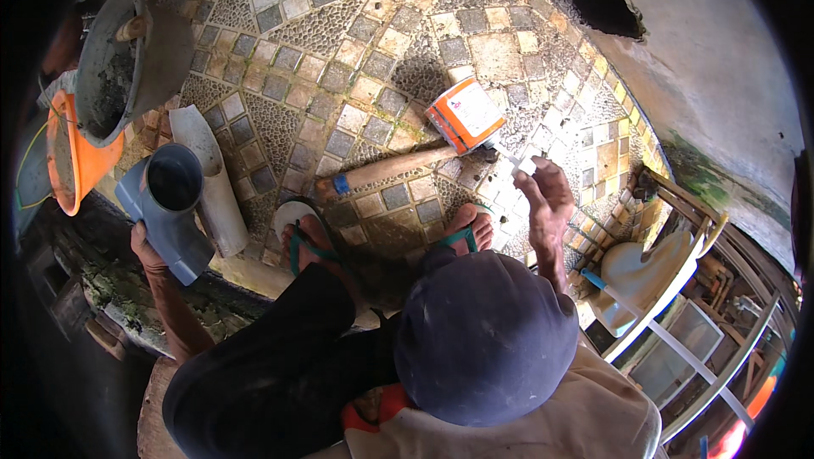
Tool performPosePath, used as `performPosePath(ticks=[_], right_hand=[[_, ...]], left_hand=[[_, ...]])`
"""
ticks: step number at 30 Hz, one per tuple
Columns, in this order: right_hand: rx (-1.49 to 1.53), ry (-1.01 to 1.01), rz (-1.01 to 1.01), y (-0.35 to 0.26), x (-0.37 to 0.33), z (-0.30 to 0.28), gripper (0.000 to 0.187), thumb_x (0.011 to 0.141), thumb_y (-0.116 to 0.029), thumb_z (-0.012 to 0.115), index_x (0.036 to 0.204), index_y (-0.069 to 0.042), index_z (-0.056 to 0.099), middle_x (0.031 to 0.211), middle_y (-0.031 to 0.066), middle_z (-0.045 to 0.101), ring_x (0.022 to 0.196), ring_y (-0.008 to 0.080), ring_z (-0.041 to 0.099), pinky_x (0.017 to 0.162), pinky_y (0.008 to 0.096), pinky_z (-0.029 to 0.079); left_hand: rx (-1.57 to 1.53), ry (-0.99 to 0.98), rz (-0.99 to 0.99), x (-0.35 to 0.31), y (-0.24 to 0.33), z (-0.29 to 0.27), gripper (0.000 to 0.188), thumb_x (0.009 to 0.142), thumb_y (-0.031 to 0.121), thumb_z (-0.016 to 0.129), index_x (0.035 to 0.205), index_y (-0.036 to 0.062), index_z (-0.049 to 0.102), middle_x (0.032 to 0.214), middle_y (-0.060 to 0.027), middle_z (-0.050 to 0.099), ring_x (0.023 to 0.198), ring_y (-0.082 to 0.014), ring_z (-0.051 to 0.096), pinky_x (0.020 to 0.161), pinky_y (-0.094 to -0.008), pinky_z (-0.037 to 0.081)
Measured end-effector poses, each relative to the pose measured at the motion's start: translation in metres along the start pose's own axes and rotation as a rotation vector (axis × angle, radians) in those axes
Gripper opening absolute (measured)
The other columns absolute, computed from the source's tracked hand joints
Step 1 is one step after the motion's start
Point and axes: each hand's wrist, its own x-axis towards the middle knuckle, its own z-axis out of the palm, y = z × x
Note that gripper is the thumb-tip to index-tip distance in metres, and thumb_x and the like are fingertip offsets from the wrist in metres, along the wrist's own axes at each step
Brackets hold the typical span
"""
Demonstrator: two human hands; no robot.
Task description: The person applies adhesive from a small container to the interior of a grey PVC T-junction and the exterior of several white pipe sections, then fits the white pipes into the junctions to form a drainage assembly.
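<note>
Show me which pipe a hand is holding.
The dark grey branched pipe, held in the left hand; the long pale pipe beside it isn't in a hand.

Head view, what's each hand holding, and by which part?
Left hand: grey pipe fitting, by its side below the branch. Right hand: small white object, at the fingertips; which part is unclear.

Strong light falls on the tiled floor around the right hand, and some tiles there shine almost white. The small white thing in its fingers is so bright that its shape is hard to see. The orange tin glows in the light. The lower left is very dark. All around, the corners go black, and the wall looks bent.
</note>
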Motion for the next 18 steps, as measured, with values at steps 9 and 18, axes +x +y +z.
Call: performPosePath(ticks=[9, 18], right_hand=[[-0.163, -0.078, -0.232, 0.031, 0.037, 0.056, 0.05, 0.082, -0.014, 0.095, 0.121, 0.001, 0.069, 0.104, 0.0074, 0.072, 0.093, 0.0187, 0.069, 0.08, 0.0319, 0.058], [-0.438, -0.754, -0.834, -0.078, 0.0, 0.185, 0.062, 0.075, -0.006, 0.09, 0.131, -0.006, 0.063, 0.132, 0.0135, 0.066, 0.122, 0.0325, 0.063, 0.106, 0.0435, 0.049]], left_hand=[[0.142, 0.061, 0.026, -0.033, 0.009, 0.039, 0.049, 0.106, 0.042, 0.052, 0.124, -0.0005, 0.069, 0.116, -0.0115, 0.074, 0.102, -0.0234, 0.07, 0.092, -0.0398, 0.056], [-0.408, -0.172, -0.228, -0.053, 0.021, 0.129, 0.087, 0.085, 0.042, 0.078, 0.152, -0.0046, 0.05, 0.141, -0.025, 0.066, 0.122, -0.0384, 0.069, 0.113, -0.0501, 0.052]])
